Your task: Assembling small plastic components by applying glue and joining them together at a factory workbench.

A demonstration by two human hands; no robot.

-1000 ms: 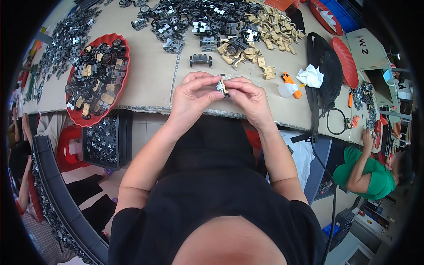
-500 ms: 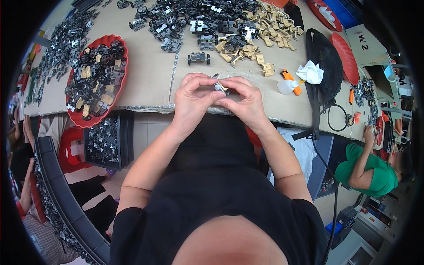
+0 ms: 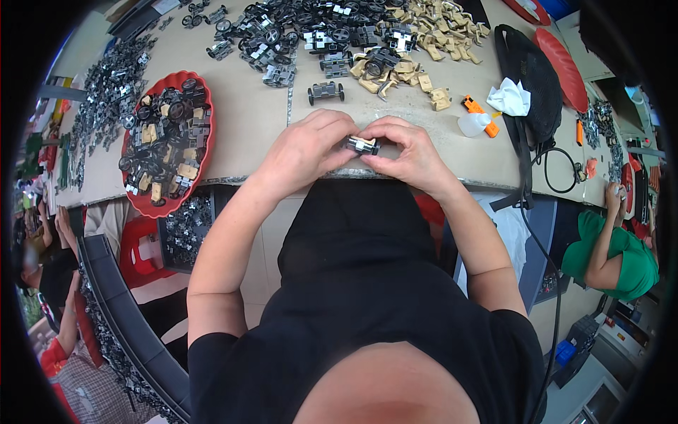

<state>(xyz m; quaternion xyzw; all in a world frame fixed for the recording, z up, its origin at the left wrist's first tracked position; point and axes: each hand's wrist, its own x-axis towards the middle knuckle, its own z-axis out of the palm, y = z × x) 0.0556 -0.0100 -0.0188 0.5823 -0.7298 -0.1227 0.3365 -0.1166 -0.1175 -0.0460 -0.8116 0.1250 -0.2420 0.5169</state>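
Observation:
Both hands meet over the front edge of the table, around a small toy car chassis (image 3: 363, 145) with dark wheels and a tan part on it. My left hand (image 3: 311, 150) has its fingers closed on the chassis's left end. From the other side my right hand (image 3: 407, 152) pinches it between thumb and forefinger. Just beyond the hands a lone grey chassis with black wheels (image 3: 325, 92) stands on the table. Farther back lie a heap of dark chassis (image 3: 332, 35) and a pile of tan plastic parts (image 3: 445, 32).
At left a red scalloped tray (image 3: 210, 134) holds chassis and tan parts. To the right are a white squeeze bottle (image 3: 473, 125), an orange tool (image 3: 482, 113), crumpled tissue (image 3: 510, 97) and a black bag (image 3: 530, 78). A person in green (image 3: 614, 254) works at far right.
My hands have turned the toy car chassis, so its side and wheels now show more plainly. The whole view has shifted slightly.

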